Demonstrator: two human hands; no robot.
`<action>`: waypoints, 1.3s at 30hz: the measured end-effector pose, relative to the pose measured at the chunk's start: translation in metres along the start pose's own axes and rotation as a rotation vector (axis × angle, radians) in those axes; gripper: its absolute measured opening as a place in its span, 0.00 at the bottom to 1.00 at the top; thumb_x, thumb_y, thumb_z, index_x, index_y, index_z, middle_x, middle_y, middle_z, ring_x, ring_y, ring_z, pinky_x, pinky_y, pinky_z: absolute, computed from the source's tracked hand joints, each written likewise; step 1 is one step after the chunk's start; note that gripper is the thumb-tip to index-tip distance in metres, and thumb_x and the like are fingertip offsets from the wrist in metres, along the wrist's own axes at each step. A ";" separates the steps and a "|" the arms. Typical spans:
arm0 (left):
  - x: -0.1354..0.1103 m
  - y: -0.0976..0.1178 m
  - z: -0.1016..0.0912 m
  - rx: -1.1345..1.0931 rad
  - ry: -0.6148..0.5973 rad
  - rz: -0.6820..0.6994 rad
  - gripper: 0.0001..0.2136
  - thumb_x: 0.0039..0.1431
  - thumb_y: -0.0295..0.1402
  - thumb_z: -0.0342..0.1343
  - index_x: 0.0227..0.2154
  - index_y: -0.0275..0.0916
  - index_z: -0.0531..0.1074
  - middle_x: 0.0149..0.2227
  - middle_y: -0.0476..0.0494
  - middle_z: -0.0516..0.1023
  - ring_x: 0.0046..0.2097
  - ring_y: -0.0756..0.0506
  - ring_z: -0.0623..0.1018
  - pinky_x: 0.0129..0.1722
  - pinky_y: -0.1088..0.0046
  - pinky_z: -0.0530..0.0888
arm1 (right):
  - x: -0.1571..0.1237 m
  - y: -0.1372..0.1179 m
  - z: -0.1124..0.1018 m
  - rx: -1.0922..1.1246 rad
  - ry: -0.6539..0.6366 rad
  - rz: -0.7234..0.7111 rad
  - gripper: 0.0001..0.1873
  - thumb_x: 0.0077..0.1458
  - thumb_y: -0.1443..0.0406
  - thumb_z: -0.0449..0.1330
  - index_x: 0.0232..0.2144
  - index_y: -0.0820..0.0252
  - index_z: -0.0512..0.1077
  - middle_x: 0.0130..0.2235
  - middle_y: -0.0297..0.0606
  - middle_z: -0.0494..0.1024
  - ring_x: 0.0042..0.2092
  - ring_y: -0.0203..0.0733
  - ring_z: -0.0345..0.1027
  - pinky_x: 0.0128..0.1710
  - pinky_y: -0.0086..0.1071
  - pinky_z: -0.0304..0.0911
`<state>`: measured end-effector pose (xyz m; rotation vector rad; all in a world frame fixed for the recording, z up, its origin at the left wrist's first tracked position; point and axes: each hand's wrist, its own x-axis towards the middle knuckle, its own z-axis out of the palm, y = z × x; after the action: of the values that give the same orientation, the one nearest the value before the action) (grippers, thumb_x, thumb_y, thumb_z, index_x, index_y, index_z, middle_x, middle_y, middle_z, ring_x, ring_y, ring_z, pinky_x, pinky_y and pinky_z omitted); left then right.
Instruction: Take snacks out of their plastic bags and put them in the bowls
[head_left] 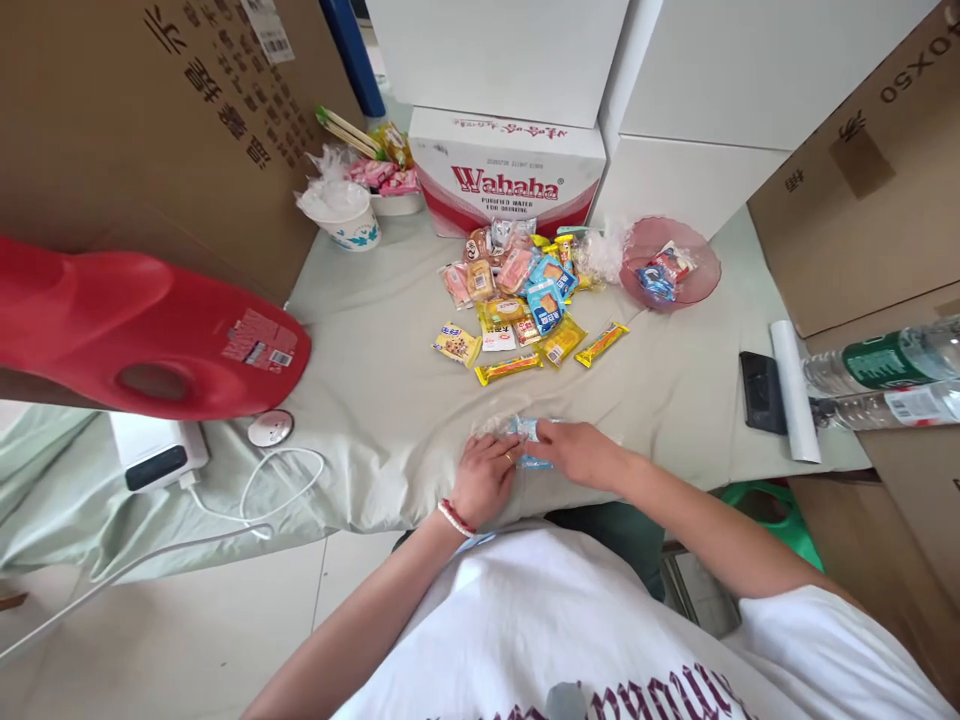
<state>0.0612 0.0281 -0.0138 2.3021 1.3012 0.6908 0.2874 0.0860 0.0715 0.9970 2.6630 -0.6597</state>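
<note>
Near the front edge of the table, a blue-and-white snack packet (527, 428) lies in or against a clear plastic bag (493, 420). My left hand (486, 478) presses its bent fingers together on the bag's left part. From the right, my right hand (576, 452) closes its fingers on the blue packet and covers part of it. The fingertips of both hands nearly meet. Beyond them is a pile of wrapped snacks (514, 310), with yellow, blue, pink and brown wrappers. A yellow bar (602, 345) and a cookie packet (457, 343) lie at its near side.
A pink translucent bowl (705, 285) holds a few packets. At the back stand a Wahaha carton (510, 150) and a paper cup (349, 225). To the left are a red jug (202, 340) and a white power bank (157, 450); to the right, a phone (761, 392) and plastic bottles (885, 362).
</note>
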 end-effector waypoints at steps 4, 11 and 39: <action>-0.001 -0.021 -0.009 -0.164 0.233 -0.269 0.16 0.63 0.26 0.48 0.43 0.44 0.81 0.48 0.43 0.83 0.49 0.42 0.79 0.52 0.59 0.75 | -0.010 -0.009 0.025 -0.005 -0.021 -0.025 0.29 0.70 0.70 0.50 0.68 0.43 0.62 0.50 0.43 0.72 0.45 0.44 0.66 0.38 0.31 0.55; 0.013 -0.023 -0.033 -0.029 0.150 -0.320 0.18 0.54 0.27 0.53 0.45 0.45 0.79 0.67 0.46 0.68 0.71 0.34 0.59 0.68 0.44 0.63 | -0.004 -0.025 0.021 0.013 0.002 0.066 0.22 0.73 0.65 0.48 0.64 0.49 0.69 0.49 0.46 0.72 0.49 0.47 0.66 0.43 0.35 0.61; 0.034 0.043 0.012 0.346 -0.124 -0.103 0.18 0.67 0.25 0.49 0.56 0.41 0.74 0.44 0.35 0.78 0.46 0.37 0.75 0.38 0.60 0.70 | -0.055 -0.007 0.065 0.327 0.800 0.636 0.18 0.69 0.59 0.53 0.55 0.60 0.74 0.56 0.53 0.73 0.57 0.53 0.66 0.60 0.51 0.64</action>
<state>0.1127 0.0356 0.0083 2.4729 1.5685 0.3011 0.3269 0.0185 0.0366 2.4892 2.5435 -0.6371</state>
